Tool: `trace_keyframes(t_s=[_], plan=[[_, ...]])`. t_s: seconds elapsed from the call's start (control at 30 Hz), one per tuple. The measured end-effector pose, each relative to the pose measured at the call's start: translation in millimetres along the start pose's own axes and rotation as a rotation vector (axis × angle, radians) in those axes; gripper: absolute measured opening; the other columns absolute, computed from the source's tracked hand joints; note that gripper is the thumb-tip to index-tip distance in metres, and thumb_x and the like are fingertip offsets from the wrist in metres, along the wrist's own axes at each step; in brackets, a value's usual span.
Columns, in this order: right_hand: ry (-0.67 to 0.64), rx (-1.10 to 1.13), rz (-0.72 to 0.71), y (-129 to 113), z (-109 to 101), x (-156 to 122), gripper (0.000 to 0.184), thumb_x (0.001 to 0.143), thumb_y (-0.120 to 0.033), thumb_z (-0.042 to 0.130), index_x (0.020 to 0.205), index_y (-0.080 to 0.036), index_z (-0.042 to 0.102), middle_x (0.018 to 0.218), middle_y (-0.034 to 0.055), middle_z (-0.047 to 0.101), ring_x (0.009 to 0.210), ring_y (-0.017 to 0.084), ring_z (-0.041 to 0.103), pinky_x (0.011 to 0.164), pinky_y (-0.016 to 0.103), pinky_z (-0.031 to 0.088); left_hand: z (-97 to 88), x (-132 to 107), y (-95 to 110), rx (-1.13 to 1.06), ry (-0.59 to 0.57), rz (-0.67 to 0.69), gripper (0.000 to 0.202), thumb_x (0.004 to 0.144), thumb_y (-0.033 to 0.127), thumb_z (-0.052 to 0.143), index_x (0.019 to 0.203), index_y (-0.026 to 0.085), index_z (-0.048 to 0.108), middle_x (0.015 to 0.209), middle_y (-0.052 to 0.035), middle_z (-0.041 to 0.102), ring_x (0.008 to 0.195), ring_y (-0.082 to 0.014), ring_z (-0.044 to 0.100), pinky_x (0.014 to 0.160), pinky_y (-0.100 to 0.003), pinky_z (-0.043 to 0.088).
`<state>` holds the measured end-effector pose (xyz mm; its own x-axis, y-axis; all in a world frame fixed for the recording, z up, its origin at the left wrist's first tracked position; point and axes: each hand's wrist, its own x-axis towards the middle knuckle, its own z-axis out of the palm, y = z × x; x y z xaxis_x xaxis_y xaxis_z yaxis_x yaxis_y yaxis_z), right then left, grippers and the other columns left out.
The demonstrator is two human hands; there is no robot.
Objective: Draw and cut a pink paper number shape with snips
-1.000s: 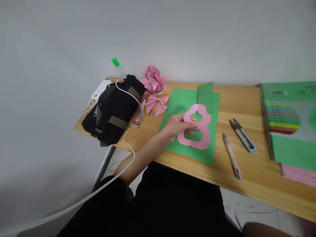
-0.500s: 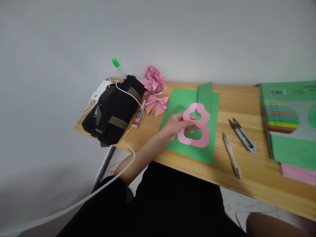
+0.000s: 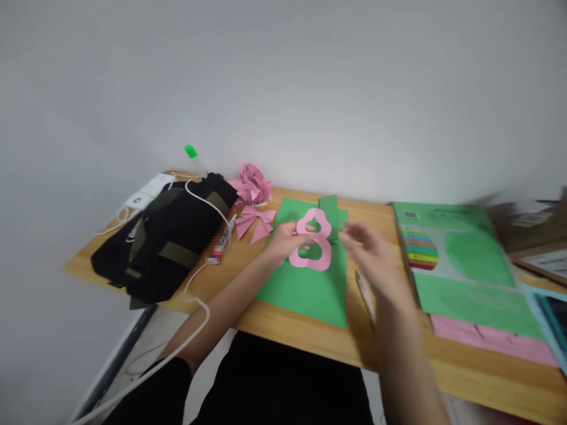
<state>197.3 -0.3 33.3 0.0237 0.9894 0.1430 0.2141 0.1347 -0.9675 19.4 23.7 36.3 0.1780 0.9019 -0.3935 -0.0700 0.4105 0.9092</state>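
Pinched at its narrow waist, a pink paper cutout (image 3: 326, 255) shaped like a wavy figure eight is in my left hand (image 3: 287, 241). Its two openings show green behind them. Below lies a green sheet of paper (image 3: 305, 298), with a folded green paper piece (image 3: 328, 203) at its far edge. My right hand (image 3: 367, 248) hovers just right of the cutout, smeared by motion, so its fingers cannot be read. Beneath the right forearm a pen (image 3: 365, 295) is partly covered. A pink paper bow (image 3: 254, 223) rests left of the green sheet.
A black bag (image 3: 177, 230) with a white cable lies at the left, beside a tube (image 3: 221, 242). Crumpled pink paper (image 3: 254, 184) sits by the wall. On the right are a green paper pad (image 3: 465, 254), pink paper (image 3: 487, 337) and a cardboard box (image 3: 535, 230).
My right hand has come in from the lower right to beside the cutout, and the scissors seen before are now hidden. My left hand still holds the cutout. The view has shifted right and up.
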Motion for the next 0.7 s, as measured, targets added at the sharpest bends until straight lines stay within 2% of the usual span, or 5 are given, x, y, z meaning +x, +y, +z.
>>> trace_keyframes(t_s=[0.17, 0.3, 0.4, 0.5, 0.7], plan=[[-0.090, 0.049, 0.105, 19.6, 22.1, 3.6, 0.030, 0.087, -0.045, 0.074, 0.083, -0.015, 0.069, 0.076, 0.0015, 0.069, 0.066, 0.015, 0.063, 0.063, 0.029, 0.054, -9.5, 7.6, -12.5, -0.015, -0.063, -0.019, 0.034, 0.097, 0.035, 0.063, 0.124, 0.014, 0.061, 0.122, -0.0098, 0.065, 0.105, -0.0216, 0.066, 0.090, -0.042, 0.059], [-0.081, 0.101, 0.183, 31.0, 26.3, 1.8, 0.027, 0.095, -0.038, 0.067, 0.084, -0.014, 0.064, 0.073, -0.0024, 0.063, 0.060, 0.010, 0.058, 0.059, 0.026, 0.052, -14.8, 6.2, -18.8, -0.072, -0.068, -0.035, 0.027, 0.097, 0.033, 0.064, 0.116, 0.013, 0.064, 0.112, -0.0075, 0.068, 0.095, -0.0180, 0.068, 0.083, -0.037, 0.060], [-0.082, 0.134, 0.232, 33.2, 23.6, -0.6, 0.026, 0.096, -0.036, 0.066, 0.082, -0.014, 0.063, 0.071, -0.0034, 0.060, 0.059, 0.010, 0.056, 0.057, 0.024, 0.051, -16.2, 3.3, -17.4, -0.135, -0.049, -0.032, 0.019, 0.095, 0.028, 0.067, 0.102, 0.010, 0.069, 0.092, -0.0042, 0.072, 0.077, -0.0137, 0.070, 0.073, -0.029, 0.060], [-0.069, 0.167, 0.257, 31.7, 22.6, -2.0, 0.028, 0.096, -0.036, 0.066, 0.080, -0.014, 0.061, 0.070, -0.0037, 0.059, 0.058, 0.009, 0.055, 0.057, 0.024, 0.050, -15.6, 0.3, -13.8, -0.201, -0.044, -0.029, 0.022, 0.091, 0.029, 0.069, 0.093, 0.007, 0.074, 0.074, -0.0059, 0.075, 0.064, -0.0158, 0.071, 0.065, -0.026, 0.059], [-0.019, 0.229, 0.287, 23.7, 23.7, -1.5, 0.039, 0.083, -0.051, 0.073, 0.070, -0.016, 0.060, 0.062, -0.0043, 0.057, 0.052, 0.009, 0.048, 0.052, 0.024, 0.041, -12.9, -1.8, -9.2, -0.258, -0.069, -0.054, 0.025, 0.086, 0.029, 0.072, 0.090, 0.005, 0.075, 0.079, -0.0135, 0.078, 0.071, -0.0241, 0.077, 0.059, -0.027, 0.059]])
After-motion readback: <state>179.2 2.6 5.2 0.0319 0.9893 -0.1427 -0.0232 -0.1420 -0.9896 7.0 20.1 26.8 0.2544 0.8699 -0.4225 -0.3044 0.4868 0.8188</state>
